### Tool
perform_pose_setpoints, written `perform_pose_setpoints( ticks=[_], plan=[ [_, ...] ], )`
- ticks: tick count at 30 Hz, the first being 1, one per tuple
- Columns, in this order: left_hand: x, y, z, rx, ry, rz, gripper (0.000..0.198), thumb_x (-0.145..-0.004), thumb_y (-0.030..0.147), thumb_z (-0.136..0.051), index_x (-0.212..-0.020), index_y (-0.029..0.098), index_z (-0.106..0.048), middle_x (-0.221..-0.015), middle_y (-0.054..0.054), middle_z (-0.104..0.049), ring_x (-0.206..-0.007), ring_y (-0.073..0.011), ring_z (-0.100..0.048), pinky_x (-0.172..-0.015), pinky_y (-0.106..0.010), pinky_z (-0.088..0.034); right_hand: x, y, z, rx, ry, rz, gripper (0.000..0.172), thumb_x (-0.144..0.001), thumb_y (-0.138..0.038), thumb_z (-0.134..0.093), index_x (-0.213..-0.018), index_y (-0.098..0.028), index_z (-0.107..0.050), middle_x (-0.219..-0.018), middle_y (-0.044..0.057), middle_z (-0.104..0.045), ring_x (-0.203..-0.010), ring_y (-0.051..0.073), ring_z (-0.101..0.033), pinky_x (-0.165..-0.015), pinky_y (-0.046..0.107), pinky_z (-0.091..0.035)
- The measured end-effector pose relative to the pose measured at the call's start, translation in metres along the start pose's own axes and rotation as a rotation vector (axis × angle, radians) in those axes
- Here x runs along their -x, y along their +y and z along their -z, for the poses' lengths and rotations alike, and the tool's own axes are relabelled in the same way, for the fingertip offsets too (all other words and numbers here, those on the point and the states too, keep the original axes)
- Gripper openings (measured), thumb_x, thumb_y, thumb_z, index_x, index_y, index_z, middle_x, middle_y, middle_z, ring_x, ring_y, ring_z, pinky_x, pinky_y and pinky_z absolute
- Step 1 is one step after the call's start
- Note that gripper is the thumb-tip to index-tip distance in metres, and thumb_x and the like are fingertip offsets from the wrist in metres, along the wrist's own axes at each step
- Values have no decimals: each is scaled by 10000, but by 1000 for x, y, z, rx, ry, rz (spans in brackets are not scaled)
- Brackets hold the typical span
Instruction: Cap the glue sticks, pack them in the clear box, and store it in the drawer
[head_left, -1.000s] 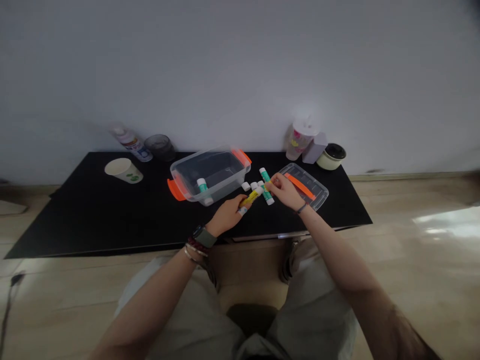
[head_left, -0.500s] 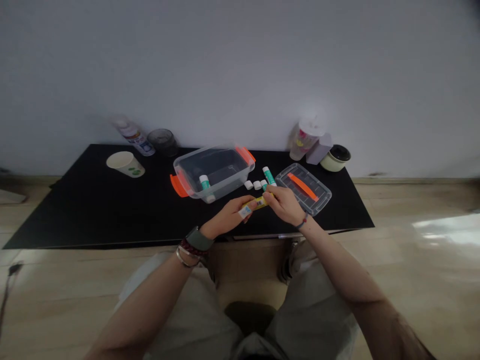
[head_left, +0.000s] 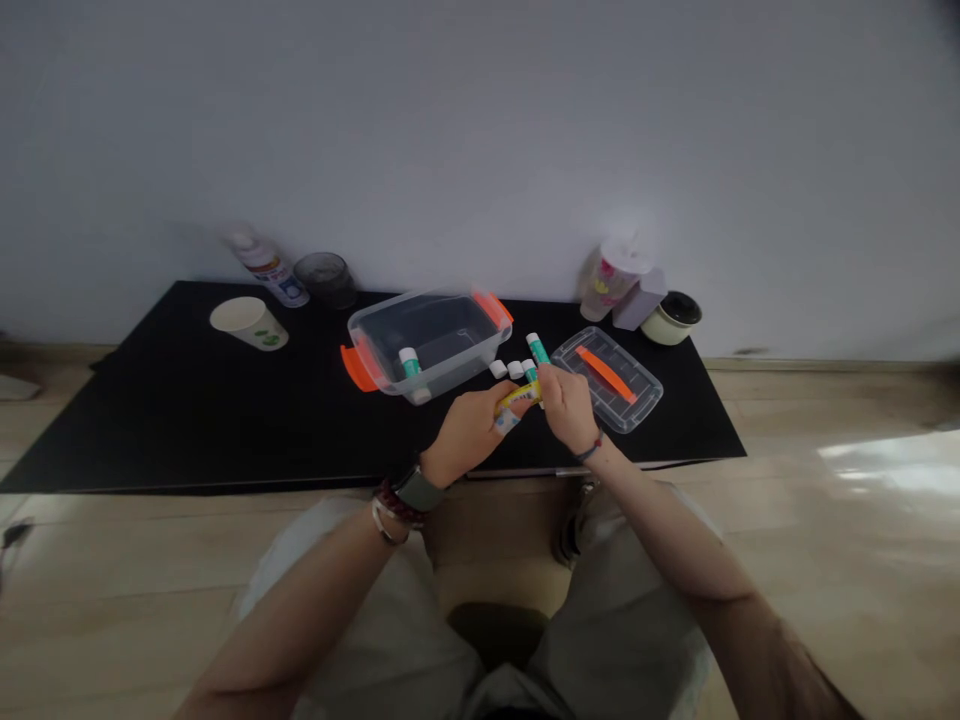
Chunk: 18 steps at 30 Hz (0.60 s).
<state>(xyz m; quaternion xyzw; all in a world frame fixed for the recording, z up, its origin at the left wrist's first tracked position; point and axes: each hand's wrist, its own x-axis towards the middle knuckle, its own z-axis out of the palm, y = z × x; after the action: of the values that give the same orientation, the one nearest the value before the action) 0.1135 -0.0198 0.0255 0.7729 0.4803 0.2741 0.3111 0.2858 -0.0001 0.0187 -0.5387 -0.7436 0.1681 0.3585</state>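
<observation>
While the left hand (head_left: 463, 435) was clamped on the yellow tube (head_left: 517, 397), at four o'clock from the clear box (head_left: 461, 370), and the right hand (head_left: 568, 408) gripped its other end, a sudden slip could have sent the nearby white caps (head_left: 515, 370) rolling.

L hand (head_left: 466, 434) grips yellow stick (head_left: 517, 397); R hand (head_left: 568, 405) on its 2 o'clk end. From stick: white caps (head_left: 514, 370) nr at 12, clear box (head_left: 465, 370) at 10 w/ green tube (head_left: 409, 362) inside, tumbler (head_left: 602, 290) at 1. Lid (head_left: 611, 385) at 2 from R hand.
</observation>
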Motion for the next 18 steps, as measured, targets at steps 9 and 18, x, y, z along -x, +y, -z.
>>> perform_pose_setpoints(
  ticks=[9,18],
  plan=[
    [2,1,0,767,-495,117,600,-937,706,-321,-926,159,-565,-586,33,-445,-494,-99,-384,-496,-246,-344,8,-17,27,-139,-70,143,302,-1016,-339,-334,-899,-213,-582,-658,-1,-550,-541,131,-518,-561,250,-383],
    [6,3,-23,495,-256,22,378,-959,566,-433,-911,195,-488,-726,7,-525,-619,-121,-468,-589,-258,-414,2,-13,29,70,-124,22,367,-984,-217,-309,-1194,-225,-611,-782,23,-678,-574,150,-583,-602,251,-406]
  ],
)
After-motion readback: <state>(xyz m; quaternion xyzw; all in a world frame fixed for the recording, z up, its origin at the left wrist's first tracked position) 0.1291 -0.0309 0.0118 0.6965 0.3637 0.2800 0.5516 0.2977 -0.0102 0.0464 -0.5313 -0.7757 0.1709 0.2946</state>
